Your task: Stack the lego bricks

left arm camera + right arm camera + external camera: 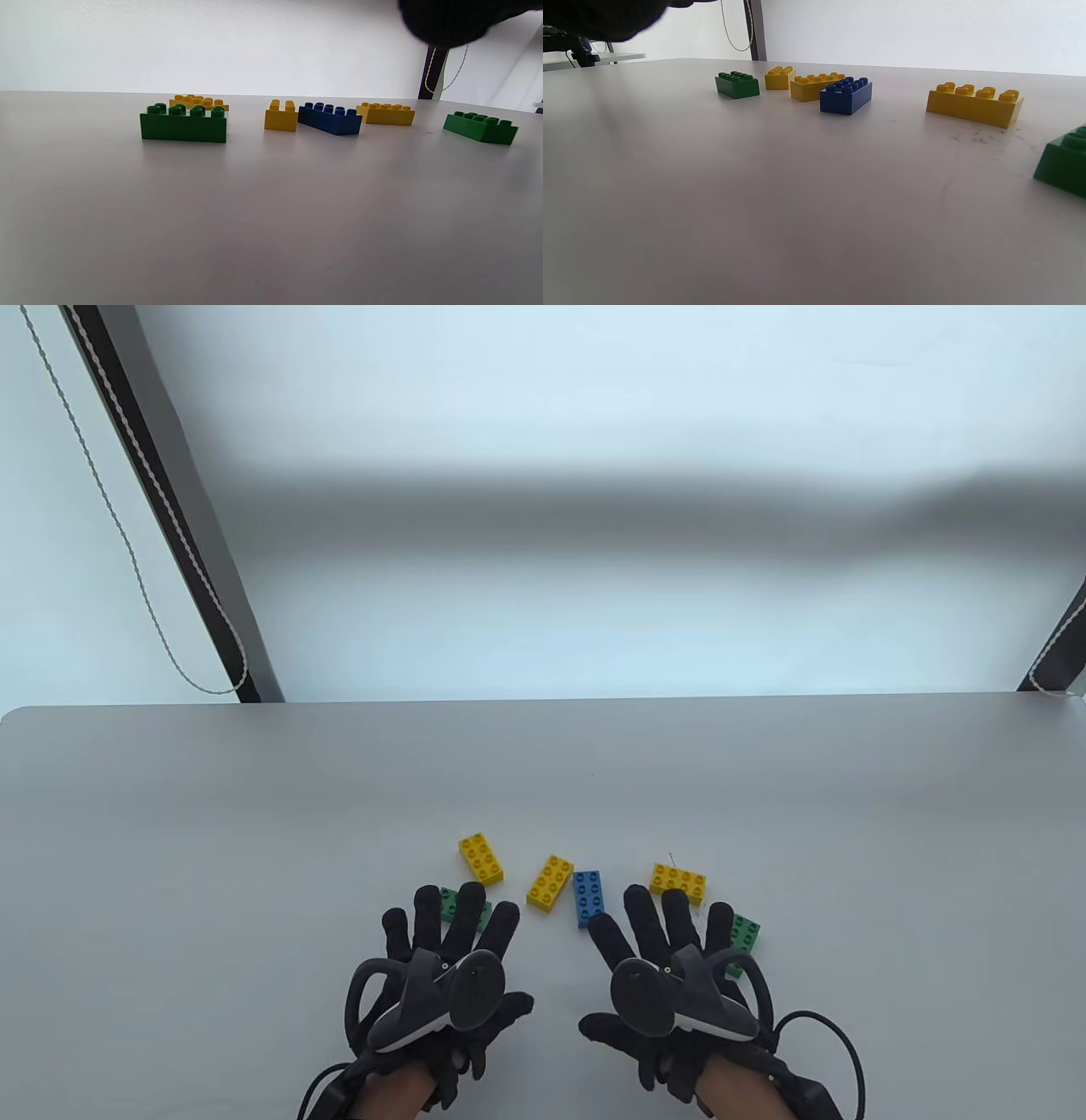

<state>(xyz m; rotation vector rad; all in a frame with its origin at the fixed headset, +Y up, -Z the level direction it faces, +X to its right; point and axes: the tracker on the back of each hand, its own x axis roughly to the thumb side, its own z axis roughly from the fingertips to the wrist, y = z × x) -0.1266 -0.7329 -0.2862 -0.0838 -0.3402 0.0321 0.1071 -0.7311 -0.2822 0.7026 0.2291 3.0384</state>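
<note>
Six bricks lie singly on the grey table point(212, 831), studs up. From left to right in the table view: a yellow brick point(482, 858), a green brick point(449, 904), a yellow brick point(550, 883), a blue brick point(589, 897), a yellow brick point(679, 883) and a green brick point(747, 933). My left hand point(450, 959) is open with fingers spread; its fingers partly hide the left green brick point(183, 125). My right hand point(670, 959) is open with fingers spread just right of the blue brick point(846, 95); its fingers partly hide the right green brick point(1065, 163). Both hands hold nothing.
The table's far edge point(543, 702) runs behind the bricks, with a white wall beyond. A dark post with a hanging cord point(170, 517) stands at the back left, and another post point(1060, 645) at the back right.
</note>
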